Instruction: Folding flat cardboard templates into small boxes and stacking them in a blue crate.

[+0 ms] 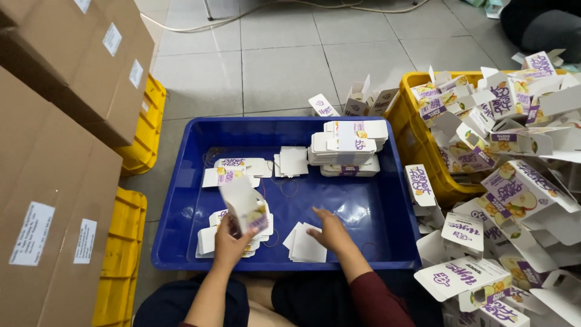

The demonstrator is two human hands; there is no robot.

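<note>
Left hand clamped on a partly folded small carton, held tilted above the near-left stack of flat cartons in the blue bin; carton's long axis runs up and slightly right. Right hand lies palm down, fingers loosely spread, fingertips touching the near-centre pile of white inserts; nothing gripped. Inserts sit just right of the held carton, so right hand is nearer them. Taller banded stack far right in bin. Yellow crate of folded cartons to the right.
</note>
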